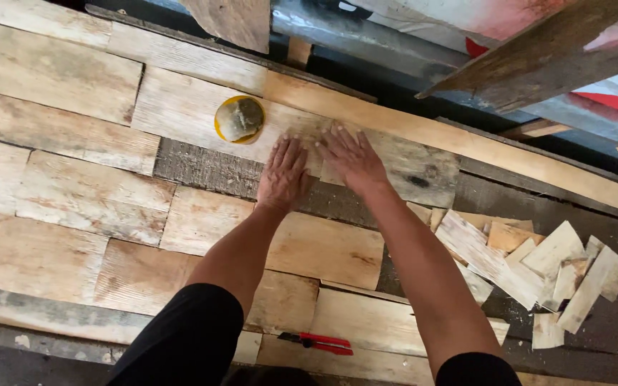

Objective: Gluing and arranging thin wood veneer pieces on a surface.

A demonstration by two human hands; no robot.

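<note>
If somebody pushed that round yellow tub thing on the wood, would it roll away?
Probably not. The round yellow tub seems to sit flat on its base on a rough plank, so it would likely slide rather than roll. It looks small and squat, so it probably would not tip easily, and may be fairly light.

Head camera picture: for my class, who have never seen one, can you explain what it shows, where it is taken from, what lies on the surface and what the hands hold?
The single view comes from a camera worn on a person's head, looking down along both bare arms. The left hand and right hand press flat, side by side, on a small wooden piece; neither grips anything. They rest on a surface of pale wooden boards fitted together like a patchwork. Beside the left hand sits a round yellow-rimmed container. To the right lies a heap of wood offcuts. Near the person lies a red-handled tool.
</note>
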